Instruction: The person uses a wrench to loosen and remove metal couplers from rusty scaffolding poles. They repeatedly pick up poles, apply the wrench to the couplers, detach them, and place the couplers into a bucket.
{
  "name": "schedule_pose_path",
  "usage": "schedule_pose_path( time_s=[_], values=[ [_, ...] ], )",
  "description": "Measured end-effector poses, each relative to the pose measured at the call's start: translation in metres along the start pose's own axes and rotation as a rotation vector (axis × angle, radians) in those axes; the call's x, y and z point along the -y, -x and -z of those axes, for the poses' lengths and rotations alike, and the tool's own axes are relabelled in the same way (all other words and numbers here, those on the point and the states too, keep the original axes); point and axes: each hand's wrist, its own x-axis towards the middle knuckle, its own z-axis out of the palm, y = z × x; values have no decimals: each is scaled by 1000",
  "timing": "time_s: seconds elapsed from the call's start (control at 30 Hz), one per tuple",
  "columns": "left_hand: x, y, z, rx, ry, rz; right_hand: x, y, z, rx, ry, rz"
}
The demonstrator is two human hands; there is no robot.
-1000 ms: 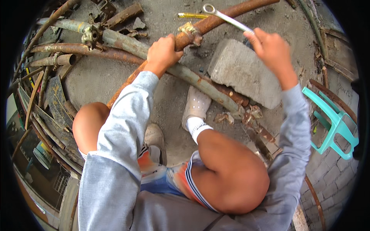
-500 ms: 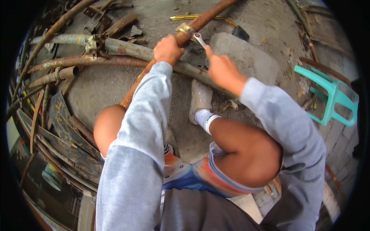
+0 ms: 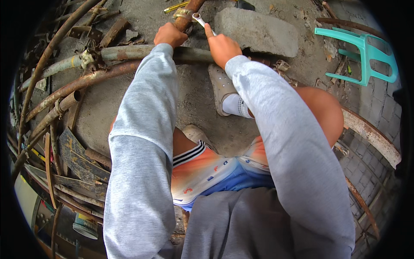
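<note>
right hand (image 3: 221, 45) slid the spanner (image 3: 202, 22) in from over the stone block (image 3: 258, 30) to the clamp (image 3: 184, 13) | now fist closed round the spanner handle, ring end right at the clamp on the rusty pipe (image 3: 189, 8) | left hand (image 3: 170, 34) wrapped tight on that pipe just below | teal plastic chair (image 3: 362, 52) well off to the right

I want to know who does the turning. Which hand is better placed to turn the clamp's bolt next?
Probably the right hand: it holds the wrench, whose ring end sits at the clamp. The left hand grips the rusty pipe, likely steadying it.
</note>
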Motion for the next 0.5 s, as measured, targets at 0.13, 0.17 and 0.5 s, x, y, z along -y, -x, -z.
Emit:
schedule_pose_path(
  time_s=[0.13, 0.17, 0.5],
  values=[
    [3, -8, 2, 6, -19, -50, -11, -6, -9, -69, -43, 35],
    [5, -4, -1, 10, -23, -54, -13, -5, -13, -60, -57, 37],
    [11, -18, -4, 24, -1, -99, 10, 17, 1, -170, -99, -214]
  ],
)
